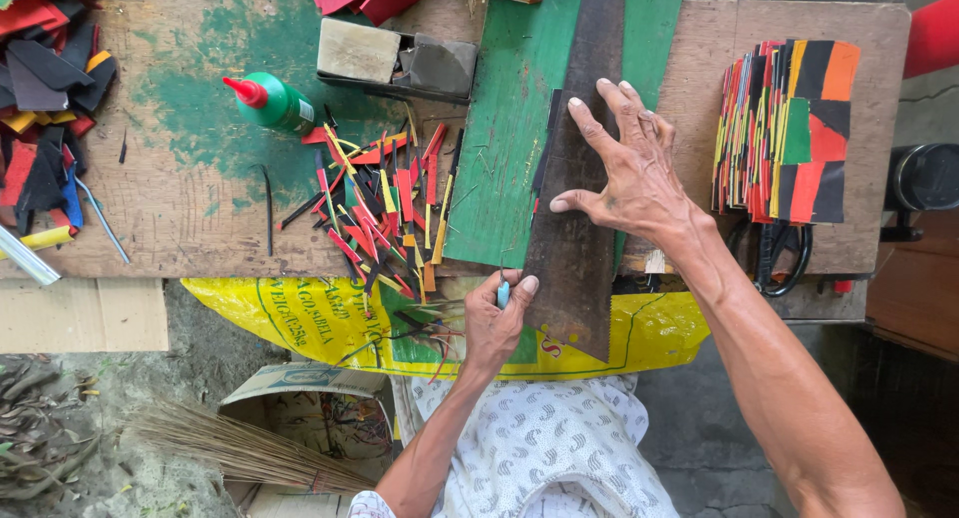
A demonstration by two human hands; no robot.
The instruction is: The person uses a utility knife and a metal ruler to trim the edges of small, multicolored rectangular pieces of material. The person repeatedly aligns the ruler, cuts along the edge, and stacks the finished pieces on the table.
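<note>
Left of the dark straightedge I see cut strips piled; my left hand, fingers pinching a small blade, at its near end; right hand, fingers spread, pressing it; uncut stack waits right.

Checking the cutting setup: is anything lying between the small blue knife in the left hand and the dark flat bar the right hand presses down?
Nothing visible: the small blue-handled knife sits right at the dark flat metal bar's edge.
</note>
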